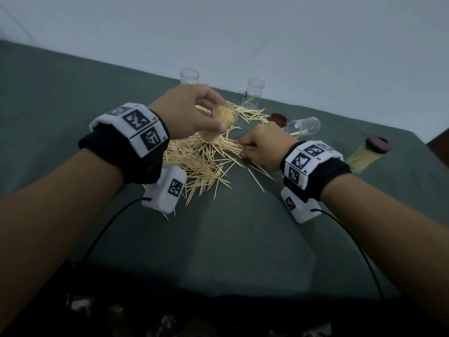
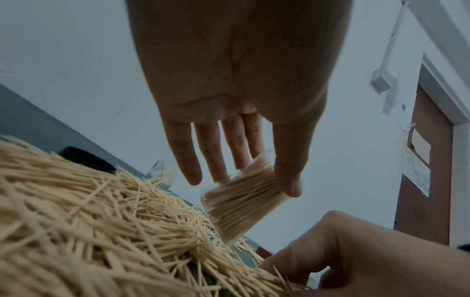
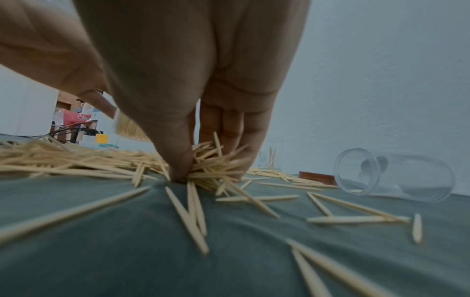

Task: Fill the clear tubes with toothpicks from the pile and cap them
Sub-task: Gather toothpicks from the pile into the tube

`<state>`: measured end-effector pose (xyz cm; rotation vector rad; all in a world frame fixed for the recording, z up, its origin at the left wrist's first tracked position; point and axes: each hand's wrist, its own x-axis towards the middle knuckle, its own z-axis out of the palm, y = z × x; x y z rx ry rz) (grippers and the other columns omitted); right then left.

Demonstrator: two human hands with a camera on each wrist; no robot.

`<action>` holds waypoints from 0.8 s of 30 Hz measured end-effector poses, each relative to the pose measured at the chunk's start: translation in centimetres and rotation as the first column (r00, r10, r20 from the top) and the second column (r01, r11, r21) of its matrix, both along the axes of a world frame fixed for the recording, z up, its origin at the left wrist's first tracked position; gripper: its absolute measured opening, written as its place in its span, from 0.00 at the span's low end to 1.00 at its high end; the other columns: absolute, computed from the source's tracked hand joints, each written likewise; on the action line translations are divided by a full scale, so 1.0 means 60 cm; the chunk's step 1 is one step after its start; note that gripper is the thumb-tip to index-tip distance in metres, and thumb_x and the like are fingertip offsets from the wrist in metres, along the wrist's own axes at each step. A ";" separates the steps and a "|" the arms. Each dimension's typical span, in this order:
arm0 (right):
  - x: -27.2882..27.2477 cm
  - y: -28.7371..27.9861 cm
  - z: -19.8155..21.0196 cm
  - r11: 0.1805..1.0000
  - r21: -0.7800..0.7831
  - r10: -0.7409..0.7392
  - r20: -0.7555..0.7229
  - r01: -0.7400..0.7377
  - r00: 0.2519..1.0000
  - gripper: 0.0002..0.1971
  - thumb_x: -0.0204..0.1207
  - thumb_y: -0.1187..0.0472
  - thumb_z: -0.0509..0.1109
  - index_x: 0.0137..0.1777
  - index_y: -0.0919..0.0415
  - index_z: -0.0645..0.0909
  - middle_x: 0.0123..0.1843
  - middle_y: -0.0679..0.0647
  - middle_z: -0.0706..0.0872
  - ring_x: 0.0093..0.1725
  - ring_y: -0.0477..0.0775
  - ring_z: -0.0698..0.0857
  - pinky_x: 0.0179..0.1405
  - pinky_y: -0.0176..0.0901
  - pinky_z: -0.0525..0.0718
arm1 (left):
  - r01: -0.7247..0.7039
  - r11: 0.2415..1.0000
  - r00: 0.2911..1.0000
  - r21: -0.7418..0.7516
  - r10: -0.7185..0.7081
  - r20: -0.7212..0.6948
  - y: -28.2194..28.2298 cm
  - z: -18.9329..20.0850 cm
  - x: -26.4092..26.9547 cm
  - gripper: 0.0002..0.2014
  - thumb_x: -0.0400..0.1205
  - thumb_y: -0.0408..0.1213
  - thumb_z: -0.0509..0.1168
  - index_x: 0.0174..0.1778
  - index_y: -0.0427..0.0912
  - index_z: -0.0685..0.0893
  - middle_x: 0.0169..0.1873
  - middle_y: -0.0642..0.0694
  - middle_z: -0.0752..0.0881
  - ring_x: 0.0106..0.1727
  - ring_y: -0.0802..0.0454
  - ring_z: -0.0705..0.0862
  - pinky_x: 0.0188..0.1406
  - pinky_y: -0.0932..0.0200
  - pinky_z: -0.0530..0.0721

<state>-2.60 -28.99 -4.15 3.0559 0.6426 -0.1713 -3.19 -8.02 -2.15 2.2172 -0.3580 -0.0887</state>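
Note:
A loose pile of toothpicks (image 1: 199, 159) lies on the green cloth. Above it my left hand (image 1: 192, 113) grips a clear tube (image 1: 218, 122) packed with toothpicks, tilted with its open mouth toward me. From below, the left wrist view has that same tube (image 2: 241, 201) between thumb and fingers. My right hand (image 1: 257, 147) is down on the pile's right edge. There its thumb and fingers pinch a bunch of toothpicks (image 3: 213, 168) against the cloth. A capped full tube (image 1: 366, 154) lies at far right.
Two clear tubes stand at the back, one (image 1: 189, 76) on the left and one (image 1: 252, 93) right of it, each with a few picks. Another clear tube (image 1: 303, 127) lies on its side beside a brown cap (image 1: 278, 119). The wall runs close behind.

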 end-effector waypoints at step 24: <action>-0.025 -0.056 0.060 0.939 0.332 -0.101 0.015 0.090 0.995 0.14 0.80 0.52 0.71 0.63 0.52 0.87 0.56 0.49 0.91 0.54 0.49 0.86 0.56 0.36 0.79 | -0.084 0.929 0.986 0.360 0.025 0.166 -0.006 -0.004 -0.004 0.28 0.73 0.45 0.78 0.70 0.57 0.81 0.65 0.53 0.83 0.65 0.51 0.80 0.69 0.50 0.76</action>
